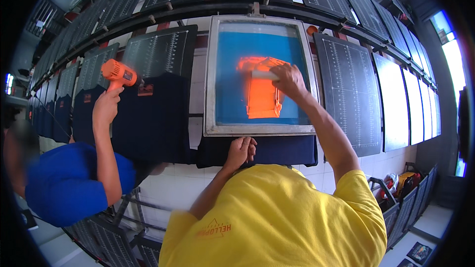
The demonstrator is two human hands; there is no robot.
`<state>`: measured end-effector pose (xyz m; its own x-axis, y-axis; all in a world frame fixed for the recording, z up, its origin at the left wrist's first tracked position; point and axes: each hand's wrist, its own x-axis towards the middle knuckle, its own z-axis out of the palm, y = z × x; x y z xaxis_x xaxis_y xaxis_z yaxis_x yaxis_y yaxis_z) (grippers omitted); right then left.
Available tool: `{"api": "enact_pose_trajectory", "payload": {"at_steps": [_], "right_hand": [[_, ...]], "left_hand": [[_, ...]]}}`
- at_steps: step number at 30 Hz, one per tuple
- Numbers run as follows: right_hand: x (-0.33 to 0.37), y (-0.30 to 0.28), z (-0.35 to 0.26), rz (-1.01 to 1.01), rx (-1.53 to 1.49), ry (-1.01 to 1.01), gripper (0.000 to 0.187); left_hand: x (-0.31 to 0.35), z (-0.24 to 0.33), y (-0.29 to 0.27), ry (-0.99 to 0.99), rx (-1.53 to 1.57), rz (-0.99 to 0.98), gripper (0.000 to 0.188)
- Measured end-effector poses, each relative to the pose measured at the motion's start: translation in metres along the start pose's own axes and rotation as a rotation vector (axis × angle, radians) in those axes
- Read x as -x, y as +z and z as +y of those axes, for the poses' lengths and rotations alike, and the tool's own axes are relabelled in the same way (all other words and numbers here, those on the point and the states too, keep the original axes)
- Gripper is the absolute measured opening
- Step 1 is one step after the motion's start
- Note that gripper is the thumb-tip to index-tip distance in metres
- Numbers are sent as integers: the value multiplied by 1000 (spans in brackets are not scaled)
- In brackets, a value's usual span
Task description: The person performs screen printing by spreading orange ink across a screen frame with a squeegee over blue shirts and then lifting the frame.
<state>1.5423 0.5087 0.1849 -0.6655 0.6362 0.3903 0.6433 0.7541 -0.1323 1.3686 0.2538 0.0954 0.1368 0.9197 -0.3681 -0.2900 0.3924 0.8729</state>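
My right hand (289,81) is closed around a pale squeegee (264,75), over the blue mesh of a screen printing frame (210,79). Bright orange ink (263,100) lies on the mesh below and around the squeegee. Loosely curled beside the frame's near edge, my left hand (241,152) shows nothing in its fingers. Beneath that hand and edge, part of a dark navy shirt (292,149) is spread out. The squeegee's edge against the mesh is slightly blurred.
On the left a co-worker in a blue shirt (74,183) holds an orange heat gun (120,72) over a navy shirt (153,118) with a small orange print. Dark marked printing boards (349,94) line both sides. A metal rail (188,9) runs behind the frame.
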Motion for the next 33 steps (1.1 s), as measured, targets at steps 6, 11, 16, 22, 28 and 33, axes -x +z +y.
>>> {"api": "enact_pose_trajectory", "payload": {"at_steps": [6, 11, 16, 22, 28, 33], "right_hand": [[-18, -5, 6, -43, 12, 31, 35], [59, -18, -52, -105, -5, 12, 43], [120, -37, -103, -233, -10, 98, 59], [139, -29, -104, -277, 17, 79, 67], [143, -45, -83, -86, -183, 228, 55], [167, -41, -7, 240, 101, 645, 44]], "left_hand": [[-2, -2, -1, 14, 30, -16, 36], [0, -3, 0, -8, 32, 13, 37], [0, 2, -2, -24, -12, 4, 38], [-8, 10, -4, -82, -122, -6, 37], [-1, 19, -17, -160, -217, -96, 34], [7, 56, -68, 140, -525, 184, 25]]}}
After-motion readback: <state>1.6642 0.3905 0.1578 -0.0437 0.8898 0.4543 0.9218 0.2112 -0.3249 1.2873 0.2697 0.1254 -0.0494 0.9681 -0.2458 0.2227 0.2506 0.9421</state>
